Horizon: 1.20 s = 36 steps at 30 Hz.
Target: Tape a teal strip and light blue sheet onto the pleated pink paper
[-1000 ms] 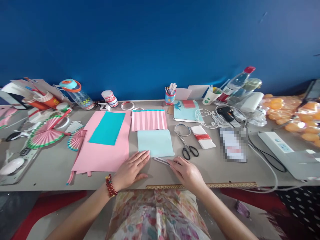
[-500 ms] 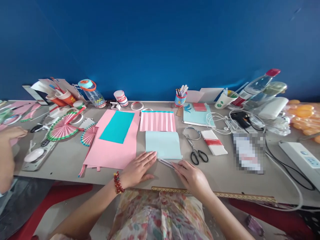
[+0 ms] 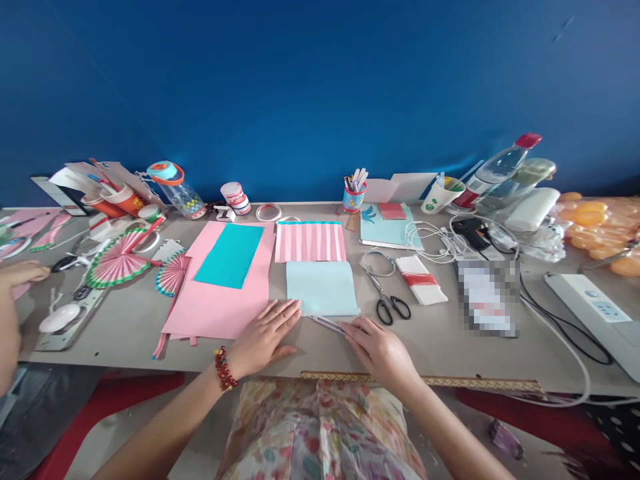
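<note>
My left hand [image 3: 263, 337] lies flat and open on the grey table [image 3: 440, 343], its fingertips touching the near left corner of a pale blue paper sheet [image 3: 321, 288]. My right hand [image 3: 377, 347] rests beside it, fingers stretched toward a thin folded strip [image 3: 327, 323] at the sheet's near edge, touching it. A pleated pink paper [image 3: 310, 241] lies just beyond the blue sheet. Left of it, a teal sheet [image 3: 229, 255] lies on a large pink sheet [image 3: 220, 287]. Black-handled scissors [image 3: 385, 297] are right of the blue sheet.
Folded paper fans [image 3: 117, 261], cups and a water bottle [image 3: 175, 190] crowd the left. A pen cup [image 3: 353, 193], cables [image 3: 430, 237], a glue gun [image 3: 473, 230], bottles and a power strip [image 3: 595, 310] fill the right. Another person's hand [image 3: 23, 273] rests at the far left edge.
The camera shifted slightly, first left, then partly back. Another person's hand has come into view at the far left. My own hands have stayed on the paper.
</note>
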### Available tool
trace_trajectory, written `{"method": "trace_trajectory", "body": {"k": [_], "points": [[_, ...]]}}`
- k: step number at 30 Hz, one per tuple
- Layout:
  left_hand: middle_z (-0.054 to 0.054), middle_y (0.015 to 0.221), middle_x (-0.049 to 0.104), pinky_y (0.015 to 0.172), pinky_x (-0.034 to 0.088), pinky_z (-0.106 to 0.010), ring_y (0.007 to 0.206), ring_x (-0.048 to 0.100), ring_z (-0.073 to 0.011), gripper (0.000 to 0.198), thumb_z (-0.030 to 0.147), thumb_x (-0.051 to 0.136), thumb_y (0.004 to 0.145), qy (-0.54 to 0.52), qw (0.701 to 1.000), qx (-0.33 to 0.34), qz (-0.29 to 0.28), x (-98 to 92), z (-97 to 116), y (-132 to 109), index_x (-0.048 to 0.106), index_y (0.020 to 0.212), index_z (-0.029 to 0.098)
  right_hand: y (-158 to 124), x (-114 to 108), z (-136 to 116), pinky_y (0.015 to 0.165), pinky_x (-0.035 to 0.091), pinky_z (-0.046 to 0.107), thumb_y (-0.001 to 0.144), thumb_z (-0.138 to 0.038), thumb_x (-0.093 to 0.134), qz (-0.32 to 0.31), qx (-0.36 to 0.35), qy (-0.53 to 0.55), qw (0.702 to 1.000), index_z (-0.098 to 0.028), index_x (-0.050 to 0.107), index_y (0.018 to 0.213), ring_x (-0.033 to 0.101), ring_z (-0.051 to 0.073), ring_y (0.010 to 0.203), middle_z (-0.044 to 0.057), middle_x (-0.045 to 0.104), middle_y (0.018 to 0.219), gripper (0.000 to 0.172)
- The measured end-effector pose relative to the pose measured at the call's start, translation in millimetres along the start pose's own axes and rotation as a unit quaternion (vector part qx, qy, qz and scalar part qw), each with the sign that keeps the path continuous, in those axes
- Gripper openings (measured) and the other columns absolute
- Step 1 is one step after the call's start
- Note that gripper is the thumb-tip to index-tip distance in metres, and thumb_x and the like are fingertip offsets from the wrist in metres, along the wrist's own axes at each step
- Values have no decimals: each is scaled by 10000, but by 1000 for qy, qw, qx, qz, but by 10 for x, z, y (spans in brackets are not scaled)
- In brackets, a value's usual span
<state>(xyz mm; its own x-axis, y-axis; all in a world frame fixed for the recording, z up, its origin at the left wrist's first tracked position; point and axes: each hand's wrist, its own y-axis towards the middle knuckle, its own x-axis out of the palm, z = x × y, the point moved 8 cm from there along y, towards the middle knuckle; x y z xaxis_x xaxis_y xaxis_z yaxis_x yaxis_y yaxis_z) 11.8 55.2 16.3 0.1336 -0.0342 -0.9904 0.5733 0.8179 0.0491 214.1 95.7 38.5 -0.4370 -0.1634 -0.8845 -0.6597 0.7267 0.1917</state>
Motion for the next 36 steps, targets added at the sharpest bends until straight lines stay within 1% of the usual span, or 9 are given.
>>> {"method": "trace_trajectory", "body": {"k": [8, 17, 22, 26, 29, 32, 36], "points": [[-89, 1590, 255, 1194, 224, -451, 1468, 240, -247, 729, 574, 338, 975, 4, 1000, 1, -3, -14, 13, 17, 110, 1560, 203, 1, 58, 16, 696, 485, 263, 989, -184, 375, -19, 1, -4, 1000, -198, 647, 1199, 618, 180, 848, 80, 645, 973, 344], [-93, 1584, 278, 1197, 222, -446, 1469, 238, -242, 739, 577, 341, 970, 2, 1000, 0, 4, -14, 7, 13, 103, 1560, 201, 44, 59, -26, 698, 479, 261, 1007, -216, 369, -10, -9, -6, 1000, -188, 660, 1160, 623, 175, 842, 80, 654, 951, 330], [-95, 1592, 250, 1206, 188, -444, 1475, 217, -244, 737, 572, 346, 974, -2, 1000, -1, -4, 9, 3, 11, 108, 1559, 192, 53, 76, -45, 691, 487, 262, 1007, -213, 361, -12, -13, -8, 1000, -187, 652, 1172, 625, 173, 853, 84, 655, 962, 335], [-96, 1591, 254, 1205, 196, -458, 1472, 229, -248, 729, 566, 347, 976, -8, 1000, -1, 5, 10, 6, 9, 104, 1560, 203, 58, 104, -50, 703, 494, 261, 997, -200, 382, -11, -16, -6, 1000, -199, 647, 1182, 632, 172, 857, 79, 654, 955, 323], [-100, 1589, 255, 1203, 210, -462, 1470, 237, -249, 715, 550, 345, 982, -13, 1000, 0, 11, -4, 15, 7, 97, 1560, 210, 59, 110, -55, 705, 495, 261, 992, -193, 393, -12, -16, -7, 1000, -200, 643, 1189, 634, 172, 852, 78, 653, 963, 318], [-92, 1593, 247, 1206, 212, -467, 1472, 230, -251, 696, 524, 344, 992, -22, 1000, -3, 6, -11, 7, -2, 84, 1561, 221, 59, 101, -65, 702, 494, 256, 992, -190, 385, -10, -18, -9, 1000, -197, 642, 1190, 633, 171, 850, 80, 650, 963, 324], [-82, 1594, 248, 1210, 242, -440, 1469, 241, -227, 640, 439, 343, 1017, -57, 998, -16, 0, -36, -72, -22, 83, 1561, 223, 59, 94, -70, 704, 496, 259, 992, -192, 382, -6, -15, -14, 1000, -192, 644, 1190, 633, 175, 858, 83, 647, 969, 329]]}}
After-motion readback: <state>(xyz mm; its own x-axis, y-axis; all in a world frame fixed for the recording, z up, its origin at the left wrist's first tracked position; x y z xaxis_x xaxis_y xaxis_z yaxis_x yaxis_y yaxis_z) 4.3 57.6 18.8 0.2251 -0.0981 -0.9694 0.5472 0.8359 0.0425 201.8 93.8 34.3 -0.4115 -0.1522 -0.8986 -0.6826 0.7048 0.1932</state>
